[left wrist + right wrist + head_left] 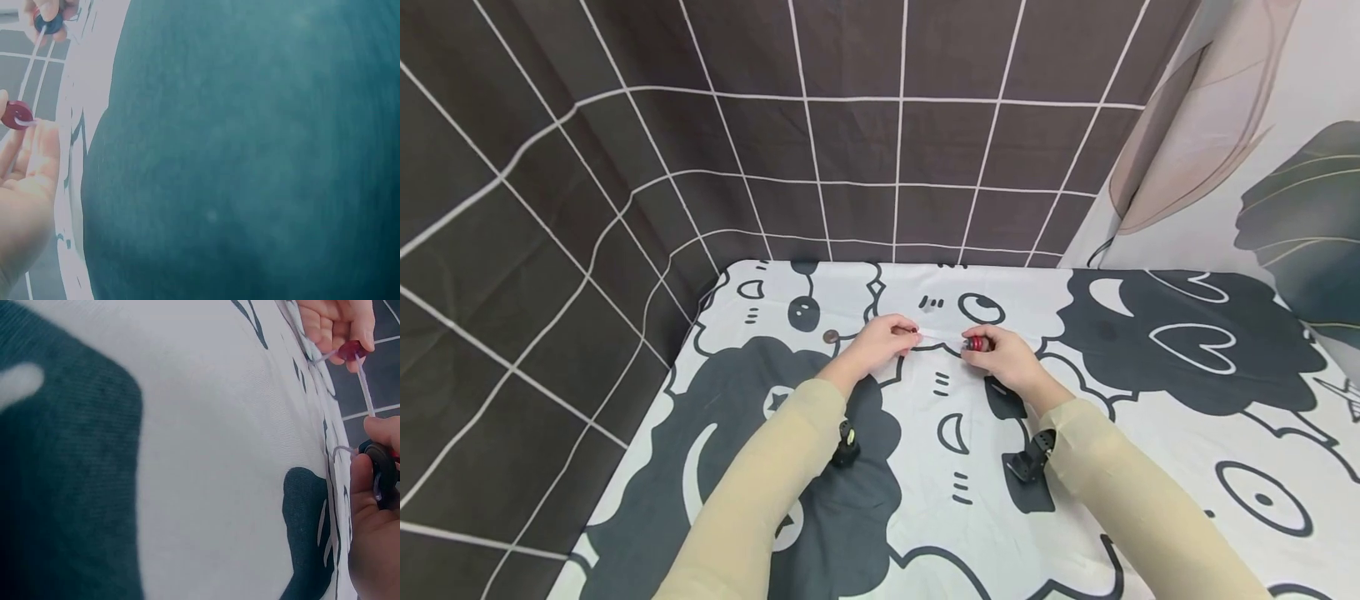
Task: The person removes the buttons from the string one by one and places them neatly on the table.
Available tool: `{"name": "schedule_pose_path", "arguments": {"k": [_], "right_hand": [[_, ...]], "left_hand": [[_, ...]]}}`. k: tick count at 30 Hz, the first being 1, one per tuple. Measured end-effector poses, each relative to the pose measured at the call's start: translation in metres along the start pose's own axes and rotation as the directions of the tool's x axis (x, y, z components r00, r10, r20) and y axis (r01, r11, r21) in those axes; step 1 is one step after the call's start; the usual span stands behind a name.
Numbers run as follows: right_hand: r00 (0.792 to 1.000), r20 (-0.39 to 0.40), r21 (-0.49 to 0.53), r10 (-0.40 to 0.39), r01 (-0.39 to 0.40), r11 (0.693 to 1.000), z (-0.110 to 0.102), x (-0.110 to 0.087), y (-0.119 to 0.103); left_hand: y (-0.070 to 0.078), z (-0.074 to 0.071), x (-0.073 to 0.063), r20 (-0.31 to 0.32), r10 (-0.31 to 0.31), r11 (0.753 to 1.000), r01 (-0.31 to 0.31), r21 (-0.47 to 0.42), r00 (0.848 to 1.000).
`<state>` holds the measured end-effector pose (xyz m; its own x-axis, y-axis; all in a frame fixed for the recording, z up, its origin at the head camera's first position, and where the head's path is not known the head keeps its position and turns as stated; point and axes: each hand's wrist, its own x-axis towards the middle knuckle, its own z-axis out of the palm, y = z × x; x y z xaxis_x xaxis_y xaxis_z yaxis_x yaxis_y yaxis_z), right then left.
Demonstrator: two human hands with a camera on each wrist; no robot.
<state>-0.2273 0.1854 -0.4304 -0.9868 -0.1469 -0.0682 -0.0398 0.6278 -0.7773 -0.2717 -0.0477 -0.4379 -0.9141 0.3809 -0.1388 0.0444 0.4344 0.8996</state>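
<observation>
My left hand (883, 340) pinches a small red disc (17, 115) with a pale string (31, 69) running through its middle. The string spans the gap to my right hand (1003, 360), pulled straight. Between thumb and fingers, the right hand grips a stack of red and dark round discs (976, 343). In the right wrist view the nearest one is a black disc (378, 465), with some red behind it, and a loose string end curls out beside it. Fingers partly hide both the red disc and the stack.
A small brown disc (831, 336) lies on the cloth left of the left hand. The table is covered by a white and dark grey cartoon-print cloth (925, 500). A dark grid-pattern curtain (850, 142) stands behind and to the left; a leaf-print one (1300, 83) hangs at right.
</observation>
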Motion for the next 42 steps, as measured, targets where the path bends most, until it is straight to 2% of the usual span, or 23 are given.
{"name": "schedule_pose_path", "arguments": {"k": [13,19,25,35,42], "right_hand": [[1.0,-0.002,0.016,0.01,-0.009,1.0,-0.001,-0.005,0.004],[1.0,-0.006,0.027,0.013,-0.013,1.0,0.0,-0.006,0.006],[1.0,-0.005,0.028,0.019,-0.019,0.999,0.001,-0.006,0.007],[1.0,0.001,-0.006,0.007,-0.007,1.0,-0.002,-0.002,0.004],[1.0,-0.005,-0.007,0.001,-0.001,1.0,-0.003,-0.001,0.001]], "left_hand": [[-0.006,-0.008,-0.002,-0.025,-0.002,0.998,0.004,0.067,1.0],[-0.007,-0.014,-0.005,-0.052,-0.022,0.998,0.024,0.051,0.998],[-0.009,-0.021,-0.007,-0.059,-0.028,1.0,0.027,-0.007,0.998],[-0.021,-0.037,-0.008,-0.143,-0.006,1.0,0.008,0.013,0.99],[-0.018,-0.045,-0.014,-0.171,-0.002,0.999,0.008,0.034,0.985]]}}
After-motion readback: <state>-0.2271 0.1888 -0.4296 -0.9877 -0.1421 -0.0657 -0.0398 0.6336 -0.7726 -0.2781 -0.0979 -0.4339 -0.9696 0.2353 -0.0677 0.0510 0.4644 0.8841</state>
